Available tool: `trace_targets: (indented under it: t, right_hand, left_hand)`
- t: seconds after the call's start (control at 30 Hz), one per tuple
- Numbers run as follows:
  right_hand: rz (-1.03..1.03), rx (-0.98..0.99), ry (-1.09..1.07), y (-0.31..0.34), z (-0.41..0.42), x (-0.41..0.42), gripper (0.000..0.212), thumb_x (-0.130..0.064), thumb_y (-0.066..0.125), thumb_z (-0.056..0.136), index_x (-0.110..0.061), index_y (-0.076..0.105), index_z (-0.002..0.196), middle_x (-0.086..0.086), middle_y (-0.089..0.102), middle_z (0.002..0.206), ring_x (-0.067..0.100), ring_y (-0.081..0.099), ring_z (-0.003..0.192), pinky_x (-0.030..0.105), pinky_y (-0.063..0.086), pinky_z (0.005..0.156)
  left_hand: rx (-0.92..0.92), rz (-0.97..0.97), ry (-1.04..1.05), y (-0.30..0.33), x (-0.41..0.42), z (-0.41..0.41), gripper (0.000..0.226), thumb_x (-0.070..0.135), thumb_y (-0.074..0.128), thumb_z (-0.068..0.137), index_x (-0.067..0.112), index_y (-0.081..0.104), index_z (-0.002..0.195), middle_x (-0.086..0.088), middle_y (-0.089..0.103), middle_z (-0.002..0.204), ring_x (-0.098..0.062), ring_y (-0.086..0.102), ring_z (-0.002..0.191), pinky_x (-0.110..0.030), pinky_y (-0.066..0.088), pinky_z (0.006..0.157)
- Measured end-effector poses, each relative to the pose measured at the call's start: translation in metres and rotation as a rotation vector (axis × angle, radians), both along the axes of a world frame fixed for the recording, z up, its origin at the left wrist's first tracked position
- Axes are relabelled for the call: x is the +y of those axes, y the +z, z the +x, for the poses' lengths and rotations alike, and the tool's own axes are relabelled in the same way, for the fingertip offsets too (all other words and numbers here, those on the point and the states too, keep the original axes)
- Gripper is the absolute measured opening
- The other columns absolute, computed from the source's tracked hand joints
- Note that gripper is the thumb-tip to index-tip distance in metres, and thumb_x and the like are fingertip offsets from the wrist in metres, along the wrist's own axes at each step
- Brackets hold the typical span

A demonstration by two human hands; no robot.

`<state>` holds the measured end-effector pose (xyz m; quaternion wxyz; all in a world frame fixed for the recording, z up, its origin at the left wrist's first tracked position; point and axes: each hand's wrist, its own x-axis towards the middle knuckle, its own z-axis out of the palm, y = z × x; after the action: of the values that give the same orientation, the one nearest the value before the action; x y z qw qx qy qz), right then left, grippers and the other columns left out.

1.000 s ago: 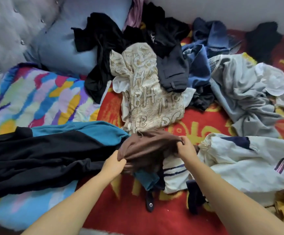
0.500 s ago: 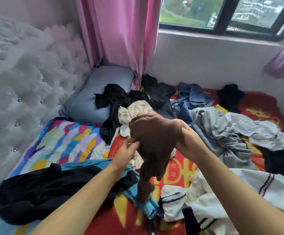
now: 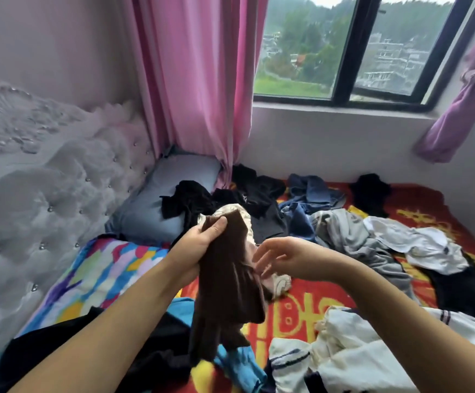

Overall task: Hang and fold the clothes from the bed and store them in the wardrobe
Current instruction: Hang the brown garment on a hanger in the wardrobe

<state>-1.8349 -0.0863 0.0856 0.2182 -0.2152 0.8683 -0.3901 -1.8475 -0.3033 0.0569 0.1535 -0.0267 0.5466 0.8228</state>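
Note:
A dark brown garment (image 3: 227, 287) hangs in the air above the bed (image 3: 295, 313), which has a red and yellow cover. My left hand (image 3: 202, 242) grips its top edge, thumb over the cloth. Just right of the garment is my right hand (image 3: 280, 258), its fingers spread and loosely bent, touching or just off the cloth's edge and holding nothing. Below lie a black and blue garment (image 3: 145, 344) and a white striped one (image 3: 352, 350). More clothes are heaped further back: beige printed (image 3: 246, 219), black (image 3: 191, 199), blue (image 3: 307, 202), grey (image 3: 352, 239).
A tufted grey headboard (image 3: 46, 199) runs along the left. A grey-blue pillow (image 3: 157, 202) and a multicoloured blanket (image 3: 94, 273) lie beside it. A pink curtain (image 3: 196, 89) hangs in the corner, with a window (image 3: 344, 49) behind the bed. No wardrobe is in view.
The brown garment has been lifted off the bed and held up. My right hand has let go of it and opened. The view has tilted up toward the window.

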Motion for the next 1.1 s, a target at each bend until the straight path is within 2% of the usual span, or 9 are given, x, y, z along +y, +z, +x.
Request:
trace_targets:
  t: [0.1,0.23,0.33,0.47,0.6,0.7,0.8,0.93,1.1]
  right_hand:
    - [0.006,0.240,-0.165,0.001,-0.002,0.001,0.028,-0.011,0.060,0.091,-0.021,0.058,0.117,-0.004,0.064,0.112,0.009,0.063,0.100,0.029,0.051,0.091]
    - [-0.077,0.141,0.009,0.003,0.005,-0.007,0.033,-0.020,0.061,0.093,-0.018,0.058,0.126,-0.005,0.064,0.121,0.005,0.059,0.113,0.026,0.047,0.098]
    - [0.032,0.277,0.022,-0.002,0.012,-0.012,0.019,-0.022,0.055,0.096,-0.013,0.066,0.108,0.000,0.071,0.103,0.013,0.066,0.096,0.034,0.051,0.088]
    - [-0.103,0.325,-0.190,0.002,0.015,-0.011,0.021,-0.017,0.048,0.097,-0.025,0.063,0.086,0.003,0.071,0.086,0.017,0.068,0.075,0.035,0.058,0.068]
    - [-0.197,0.481,-0.294,0.012,0.019,-0.010,0.017,-0.020,0.050,0.097,-0.015,0.066,0.100,0.001,0.068,0.085,0.018,0.065,0.068,0.029,0.054,0.059]
    - [-0.300,0.458,-0.314,0.022,0.022,-0.002,0.015,-0.018,0.051,0.096,-0.018,0.065,0.099,-0.001,0.064,0.080,0.014,0.062,0.063,0.028,0.054,0.052]
    - [-0.232,0.412,-0.190,0.029,0.028,0.007,0.016,-0.021,0.051,0.095,-0.021,0.066,0.098,0.001,0.068,0.085,0.006,0.062,0.069,0.022,0.053,0.059]
    - [-0.143,0.238,-0.043,0.023,0.031,0.018,0.024,-0.026,0.052,0.097,-0.006,0.063,0.104,0.016,0.067,0.099,0.029,0.062,0.087,0.047,0.050,0.087]
    - [-0.118,0.174,0.019,0.027,0.023,0.026,0.027,-0.022,0.053,0.098,0.002,0.064,0.095,0.012,0.061,0.079,0.012,0.052,0.075,0.045,0.049,0.082]
  left_hand:
    - [0.059,-0.037,-0.086,0.022,0.009,0.013,0.044,0.034,0.066,0.076,0.001,0.065,0.105,-0.016,0.073,0.094,-0.022,0.071,0.083,-0.028,0.057,0.068]
    - [0.195,-0.067,-0.125,0.045,0.017,0.030,0.026,0.033,0.065,0.077,0.013,0.075,0.090,-0.010,0.073,0.089,-0.017,0.070,0.079,-0.026,0.057,0.069]
    - [0.334,-0.201,-0.116,0.058,0.023,0.041,0.020,0.034,0.063,0.076,0.024,0.077,0.088,0.000,0.073,0.085,-0.009,0.068,0.078,-0.019,0.054,0.066]
    - [0.463,-0.269,-0.059,0.069,0.028,0.048,0.016,0.032,0.063,0.079,0.027,0.076,0.086,0.004,0.074,0.084,-0.006,0.068,0.080,-0.015,0.051,0.067]
    - [0.548,-0.296,0.021,0.071,0.033,0.049,0.012,0.024,0.062,0.084,0.023,0.074,0.084,0.009,0.072,0.077,0.000,0.066,0.076,-0.011,0.049,0.066]
    - [0.611,-0.343,0.055,0.067,0.045,0.052,0.015,0.013,0.060,0.090,0.022,0.071,0.087,0.009,0.072,0.076,0.002,0.065,0.074,-0.009,0.048,0.066]
    - [0.659,-0.423,0.171,0.065,0.058,0.050,0.019,0.012,0.061,0.090,0.026,0.071,0.083,0.012,0.071,0.073,0.005,0.062,0.071,-0.009,0.047,0.066]
    - [0.677,-0.488,0.236,0.063,0.072,0.049,0.018,0.013,0.062,0.090,0.026,0.071,0.082,0.014,0.071,0.073,0.006,0.062,0.070,-0.007,0.045,0.067]
    - [0.615,-0.392,0.194,0.055,0.074,0.065,0.016,0.034,0.063,0.078,0.030,0.076,0.086,0.006,0.073,0.083,-0.003,0.066,0.082,-0.015,0.050,0.075]
